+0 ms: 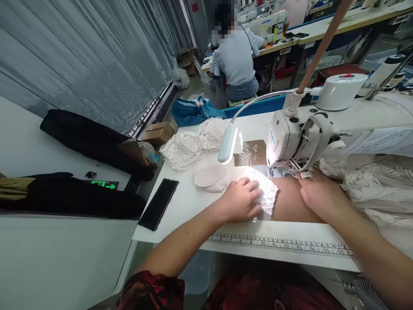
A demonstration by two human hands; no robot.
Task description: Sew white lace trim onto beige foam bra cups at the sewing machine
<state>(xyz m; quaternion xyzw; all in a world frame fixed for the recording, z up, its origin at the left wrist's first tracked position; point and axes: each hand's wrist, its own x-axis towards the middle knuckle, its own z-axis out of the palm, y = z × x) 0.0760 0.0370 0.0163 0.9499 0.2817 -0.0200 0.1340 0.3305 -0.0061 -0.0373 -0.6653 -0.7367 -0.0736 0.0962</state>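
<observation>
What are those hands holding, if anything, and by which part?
The left hand lies over the left side of the white lace fabric; whether it grips cannot be told. The right hand is by the white sewing machine, any hold unclear.

The head camera looked forward and down from near the sewing machine (351, 118), its wide view reaching well beyond it.

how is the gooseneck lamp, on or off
On: the lamp has a glowing white edge, and the lace under the left hand is brightly lit.
</observation>
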